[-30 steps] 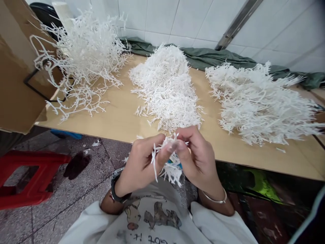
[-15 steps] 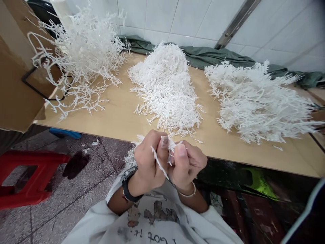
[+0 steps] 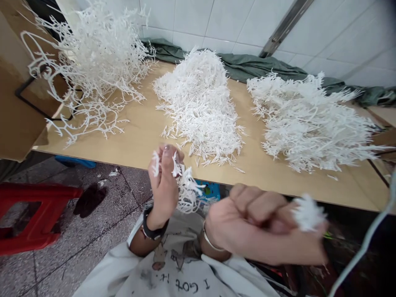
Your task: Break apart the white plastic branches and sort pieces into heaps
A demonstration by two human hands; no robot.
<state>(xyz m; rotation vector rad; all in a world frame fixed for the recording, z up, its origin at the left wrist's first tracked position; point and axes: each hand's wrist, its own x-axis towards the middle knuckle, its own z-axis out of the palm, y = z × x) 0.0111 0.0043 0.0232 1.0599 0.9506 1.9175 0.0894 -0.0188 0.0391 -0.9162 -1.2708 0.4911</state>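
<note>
My left hand [image 3: 163, 181], with a black watch on the wrist, is closed around a bunch of small white plastic sprigs [image 3: 185, 187] in front of the table's near edge. My right hand [image 3: 262, 225], wearing a thin bangle, is a fist low at the right, pinching a white tuft [image 3: 307, 212] that sticks out past the thumb; it is blurred. On the tan table [image 3: 139, 136] lie a heap of short white pieces [image 3: 201, 107] in the middle, a heap of longer white sprigs [image 3: 312, 119] at the right and a tangle of bare white branch frames [image 3: 93, 66] at the left.
A cardboard box [image 3: 15, 103] stands at the table's left end. A red plastic stool [image 3: 34, 218] sits on the speckled floor at the lower left. Green cloth [image 3: 256, 68] runs along the tiled wall behind the table. A thin white stem [image 3: 368, 243] crosses the lower right corner.
My hands were pressed together on one bunch of sprigs. They have pulled apart: the right hand swung out to the right with a tuft, the left stayed holding the rest.
</note>
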